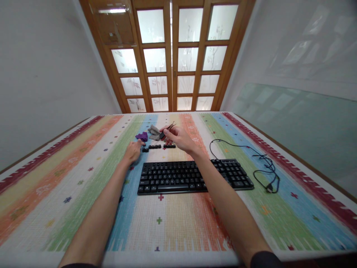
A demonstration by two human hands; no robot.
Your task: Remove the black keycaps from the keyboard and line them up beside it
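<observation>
My left hand (133,152) rests on the cloth left of the keyboard, its fingertips closed at a small black keycap (144,144). More black keycaps (155,146) lie in a short row to its right, behind the black keyboard (173,176). Above that row is my right hand (180,138), closed around a small dark tool (162,135) with thin brownish ends sticking up past the fingers; its exact kind is unclear. A crumpled grey cloth (154,131) lies beside the right fingertips. Just beyond the left fingers sits a purple cloth (142,136).
The keyboard's black cable (266,163) lies coiled on the right, ending in a plug. A striped tablecloth (80,201) covers the table. Wooden doors with glass panes (173,56) stand behind it, and a pale glass panel (301,130) leans at the right wall.
</observation>
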